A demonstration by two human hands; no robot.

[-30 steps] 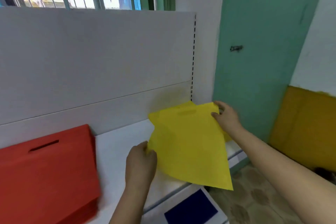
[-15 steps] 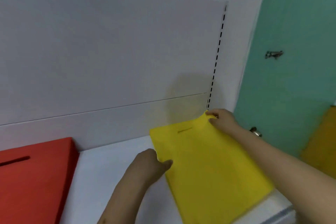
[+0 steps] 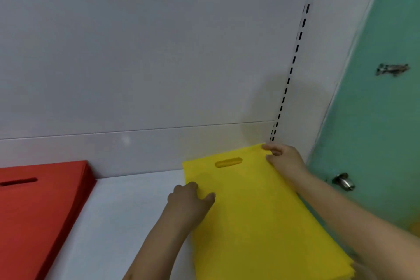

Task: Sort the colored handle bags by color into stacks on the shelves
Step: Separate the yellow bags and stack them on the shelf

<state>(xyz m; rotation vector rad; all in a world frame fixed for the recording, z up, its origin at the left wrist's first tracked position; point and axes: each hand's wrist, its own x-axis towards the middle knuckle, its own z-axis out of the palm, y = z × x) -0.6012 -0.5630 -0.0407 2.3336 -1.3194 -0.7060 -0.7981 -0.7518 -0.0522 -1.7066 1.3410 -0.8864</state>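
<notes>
A: Two colors showing on the white shelf [image 3: 127, 211]. Far left, the red bag stack [image 3: 41, 211] is lying flat, handle slot facing the back panel [image 3: 147, 63], layered edges showing along its right side.

B: Yellow?

A: The yellow bag stack [image 3: 256, 216] is sitting at the shelf's right end, well apart from the red. Flat, rectangular, matte fabric, with an oval die-cut handle slot [image 3: 228, 162] near the far edge. Layered edges are showing at the near right corner. Far right corner is sitting by the slotted upright [image 3: 293, 63].

B: Hands?

A: Left hand [image 3: 188, 200] is gripping the stack's left edge, thumb on top, fingers curling at the edge. Right hand [image 3: 284, 157] is pinching the far right corner, fingers curled over it.

B: Beyond that?

A: Green door [image 3: 381, 120] is standing to the right, metal knob [image 3: 344, 180] just past the right forearm.
</notes>
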